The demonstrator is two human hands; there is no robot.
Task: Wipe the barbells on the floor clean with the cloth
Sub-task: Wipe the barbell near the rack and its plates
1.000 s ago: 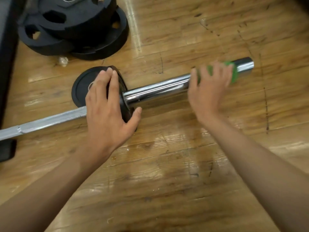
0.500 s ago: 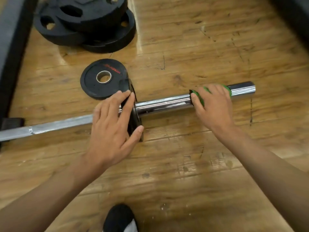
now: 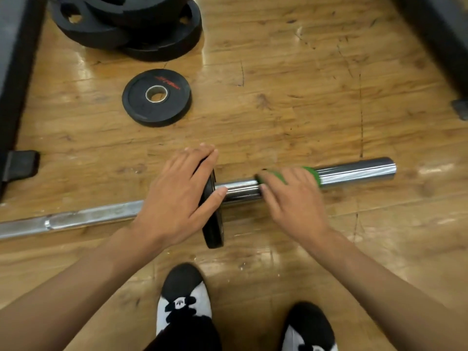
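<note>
Barbell (image 3: 354,172) lying across a wooden floor (image 3: 278,110), one chrome end being wiped by a person.
The left hand (image 3: 174,196) rests straight, spread fingers over the mounted plate (image 3: 214,231), probably to stop the bar rolling. The right hand (image 3: 293,198) curls round a green cloth (image 3: 312,173) wrapped on the sleeve, just beside that plate. The scuffed, glossy floor also carries a plate stack (image 3: 126,24) at its far left edge and a loose plate (image 3: 156,97) nearer.

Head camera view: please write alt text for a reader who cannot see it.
A person's right hand grips a green cloth around a barbell's chrome sleeve, while the left hand rests on the black plate mounted on it. A loose plate lies flat on the wooden floor.
</note>
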